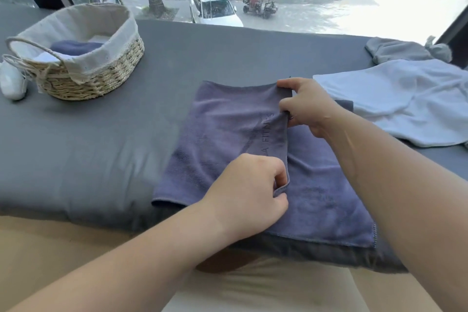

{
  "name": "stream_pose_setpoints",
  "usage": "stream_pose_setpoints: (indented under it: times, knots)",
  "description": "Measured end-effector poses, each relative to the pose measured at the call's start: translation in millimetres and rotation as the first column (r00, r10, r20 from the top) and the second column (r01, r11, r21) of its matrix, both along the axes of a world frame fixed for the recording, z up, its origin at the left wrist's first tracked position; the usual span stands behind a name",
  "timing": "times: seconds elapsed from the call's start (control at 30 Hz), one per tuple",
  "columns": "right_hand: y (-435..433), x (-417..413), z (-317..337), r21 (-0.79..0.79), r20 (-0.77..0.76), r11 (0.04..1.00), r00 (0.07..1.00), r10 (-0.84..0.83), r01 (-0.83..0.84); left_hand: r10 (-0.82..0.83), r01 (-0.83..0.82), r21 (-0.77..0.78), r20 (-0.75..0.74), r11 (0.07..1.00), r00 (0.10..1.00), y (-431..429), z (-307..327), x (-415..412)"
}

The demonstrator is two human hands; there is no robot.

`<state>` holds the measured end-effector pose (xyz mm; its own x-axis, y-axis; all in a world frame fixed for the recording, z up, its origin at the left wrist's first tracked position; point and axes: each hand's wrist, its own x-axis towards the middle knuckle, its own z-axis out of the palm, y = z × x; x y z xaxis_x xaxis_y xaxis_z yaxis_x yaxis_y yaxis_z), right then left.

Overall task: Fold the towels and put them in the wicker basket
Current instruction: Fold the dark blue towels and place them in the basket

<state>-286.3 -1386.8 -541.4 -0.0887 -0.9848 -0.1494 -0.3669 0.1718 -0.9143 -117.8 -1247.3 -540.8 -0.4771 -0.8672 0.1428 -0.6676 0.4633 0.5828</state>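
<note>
Several towels (228, 134) on grey windowside bed (76, 147)

**Slate-blue on charcoal**

Slate-blue towel (228, 134) up front, faint darker lettering across it, on a charcoal-grey sheet (101, 139). Wicker basket (101, 81): straw-tan weave, off-white liner (83, 18), navy towel (76, 47) inside. Over right, a white towel (405, 104) and a pale grey towel (395, 50).

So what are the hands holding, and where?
The purple towel, by its folded-over edge: left hand pinches the near corner, right hand the far end.
</note>
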Motion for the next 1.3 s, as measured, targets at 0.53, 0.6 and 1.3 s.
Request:
stream_pose_setpoints:
  times: [0.53, 0.6, 1.3]
  knots:
    - [11.0, -48.4, -13.5, -0.116, -0.657, 0.991, 0.754, -0.026, -0.067, 0.051, -0.043, -0.112, 0.075, 0.993, 0.996, 9.0, -12.9, -12.9]
    - [11.1, -45.4, -12.3, -0.110, -0.809, 0.985, 0.588, -0.012, -0.131, 0.169, -0.144, -0.250, 0.081, 0.958, 0.982, 2.2, -13.8, 13.9]
    - [-61.8, 112.1, -20.3, 0.132, -0.873, 0.883, 0.369, 0.319, -0.451, 0.428, -0.428, -0.043, 0.198, 0.903, 0.882, -13.3, -26.4, 115.5]
